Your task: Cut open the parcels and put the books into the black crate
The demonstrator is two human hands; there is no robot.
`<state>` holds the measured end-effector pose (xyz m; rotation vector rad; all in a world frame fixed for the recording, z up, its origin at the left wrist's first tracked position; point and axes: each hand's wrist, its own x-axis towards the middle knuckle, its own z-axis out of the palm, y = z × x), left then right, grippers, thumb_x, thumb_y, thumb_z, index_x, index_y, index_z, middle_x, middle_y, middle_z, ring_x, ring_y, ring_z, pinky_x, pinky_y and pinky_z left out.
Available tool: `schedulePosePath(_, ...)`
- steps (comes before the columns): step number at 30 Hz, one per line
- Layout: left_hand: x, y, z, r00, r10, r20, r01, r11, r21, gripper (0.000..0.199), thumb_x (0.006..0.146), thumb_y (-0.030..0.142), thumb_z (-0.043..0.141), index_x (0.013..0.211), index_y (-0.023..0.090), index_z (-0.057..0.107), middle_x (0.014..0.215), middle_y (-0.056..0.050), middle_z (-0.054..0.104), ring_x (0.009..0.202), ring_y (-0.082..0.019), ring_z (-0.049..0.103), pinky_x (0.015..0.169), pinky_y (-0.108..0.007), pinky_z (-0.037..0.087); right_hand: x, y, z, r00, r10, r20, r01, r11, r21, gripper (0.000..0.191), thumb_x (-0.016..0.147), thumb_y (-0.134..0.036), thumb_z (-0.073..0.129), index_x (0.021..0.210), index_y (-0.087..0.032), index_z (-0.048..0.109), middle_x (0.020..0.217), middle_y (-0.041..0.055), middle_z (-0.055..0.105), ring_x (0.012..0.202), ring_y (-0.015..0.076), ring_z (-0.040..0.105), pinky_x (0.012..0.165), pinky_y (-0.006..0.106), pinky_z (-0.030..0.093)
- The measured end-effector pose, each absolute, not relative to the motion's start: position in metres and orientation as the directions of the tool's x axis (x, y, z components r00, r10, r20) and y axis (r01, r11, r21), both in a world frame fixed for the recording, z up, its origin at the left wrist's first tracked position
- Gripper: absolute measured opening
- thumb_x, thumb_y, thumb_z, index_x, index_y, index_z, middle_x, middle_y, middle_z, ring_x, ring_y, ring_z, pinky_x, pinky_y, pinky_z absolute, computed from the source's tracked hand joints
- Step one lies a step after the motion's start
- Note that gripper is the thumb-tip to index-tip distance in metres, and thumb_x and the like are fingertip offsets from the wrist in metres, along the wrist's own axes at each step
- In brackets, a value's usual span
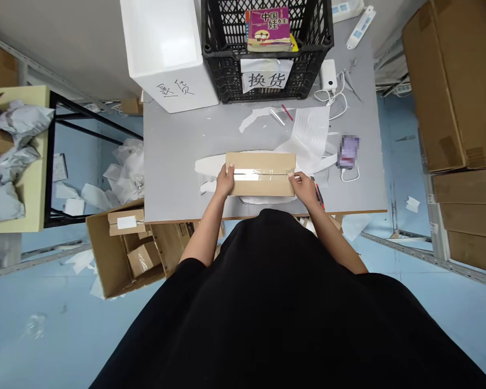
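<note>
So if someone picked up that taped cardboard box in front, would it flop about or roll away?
The box should stay fairly stiff, judging by its straight edges. Its flat faces make rolling unlikely. The shiny tape along the seam might be slicker than the cardboard. How heavy it is, I can't tell.

Loose black top (283,302), short black sleeves (192,265), hands (225,182) bare.

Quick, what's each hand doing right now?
Left hand: closed on the left end of the taped cardboard box.
Right hand: fingers at the box's right end, by the tape.
</note>
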<state>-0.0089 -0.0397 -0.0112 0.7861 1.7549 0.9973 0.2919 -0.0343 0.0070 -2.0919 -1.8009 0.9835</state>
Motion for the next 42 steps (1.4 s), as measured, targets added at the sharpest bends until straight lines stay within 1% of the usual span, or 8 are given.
schedulePosePath(8,0.000,-0.062,-0.001,-0.406,0.806,-0.431,0.049,0.490,0.870,0.051,0.094,0.056,0.056,0.135,0.025,0.059,0.140,-0.011,0.062,0.135,-0.027,0.054,0.119,-0.041,0.035,0.377,-0.080,-0.061,0.284,0.900,-0.332,0.862,-0.391,-0.323,0.052,0.092,-0.043,0.046,0.134,-0.012,0.049,0.134,0.0247,0.054,0.126,0.0369,0.049,0.104,0.047,0.039)
schedulePosePath(14,0.028,-0.071,0.027,-0.404,0.909,-0.103,0.412,0.282,0.867,0.069,0.084,0.045,0.072,0.146,0.026,0.048,0.169,-0.008,0.023,0.159,-0.030,0.002,0.127,-0.050,0.013,0.401,-0.092,-0.098,0.287,0.849,-0.443,0.885,-0.413,-0.218,0.058,0.089,-0.039,0.055,0.138,-0.010,0.042,0.137,0.0272,0.045,0.126,0.0403,0.043,0.107,0.051,0.035)
schedulePosePath(22,0.082,-0.067,0.043,-0.088,0.968,-0.233,0.209,0.247,0.946,0.053,0.085,0.057,0.065,0.132,0.031,0.063,0.160,-0.004,0.042,0.159,-0.031,0.006,0.126,-0.058,0.005,0.389,-0.066,-0.090,0.236,0.854,-0.463,0.923,-0.347,-0.169,0.047,0.090,-0.026,0.051,0.134,-0.010,0.047,0.133,0.0261,0.051,0.122,0.0391,0.050,0.103,0.051,0.041)
schedulePosePath(25,0.089,-0.068,0.041,-0.019,0.991,-0.131,0.286,0.131,0.949,0.054,0.083,0.058,0.068,0.131,0.032,0.065,0.160,-0.003,0.042,0.158,-0.030,0.008,0.127,-0.053,-0.001,0.385,-0.067,-0.082,0.152,0.849,-0.506,0.907,-0.324,-0.271,0.045,0.087,-0.028,0.054,0.130,-0.013,0.050,0.124,0.0234,0.055,0.111,0.0362,0.058,0.098,0.050,0.047)
schedulePosePath(28,0.091,-0.069,0.040,-0.019,0.997,-0.076,0.420,0.077,0.904,0.059,0.082,0.061,0.068,0.132,0.032,0.065,0.159,-0.005,0.043,0.158,-0.032,0.012,0.127,-0.054,-0.001,0.380,-0.075,-0.064,0.105,0.875,-0.474,0.745,-0.384,-0.545,0.051,0.084,-0.036,0.058,0.132,-0.020,0.048,0.117,0.0147,0.057,0.088,0.0263,0.066,0.082,0.044,0.056)
schedulePosePath(32,0.089,-0.068,0.032,0.081,0.993,-0.090,0.745,0.000,0.667,0.076,0.084,0.072,0.056,0.147,0.030,0.052,0.164,-0.007,0.036,0.158,-0.033,0.009,0.126,-0.059,0.000,0.373,-0.070,-0.031,-0.007,0.887,-0.461,0.381,-0.424,-0.821,0.067,0.082,-0.053,0.061,0.141,-0.028,0.043,0.118,0.0081,0.058,0.059,0.0136,0.062,0.053,0.034,0.056)
schedulePosePath(36,0.085,-0.068,0.021,0.216,0.973,-0.085,0.922,-0.174,0.345,0.095,0.083,0.082,0.045,0.159,0.026,0.034,0.168,-0.011,0.024,0.158,-0.038,0.007,0.123,-0.065,-0.003,0.369,-0.044,-0.010,-0.153,0.908,-0.391,0.350,-0.321,-0.880,0.074,0.083,-0.060,0.063,0.146,-0.023,0.050,0.101,0.0064,0.069,0.055,0.0130,0.060,0.056,0.033,0.056)
schedulePosePath(42,0.084,-0.068,0.019,0.257,0.962,-0.091,0.940,-0.227,0.255,0.107,0.077,0.088,0.047,0.161,0.026,0.028,0.168,-0.013,0.022,0.157,-0.041,0.007,0.122,-0.068,-0.002,0.363,-0.021,-0.005,-0.191,0.924,-0.332,0.395,-0.237,-0.888,0.075,0.085,-0.059,0.062,0.149,-0.022,0.052,0.104,0.0048,0.073,0.057,0.0128,0.061,0.062,0.035,0.059)
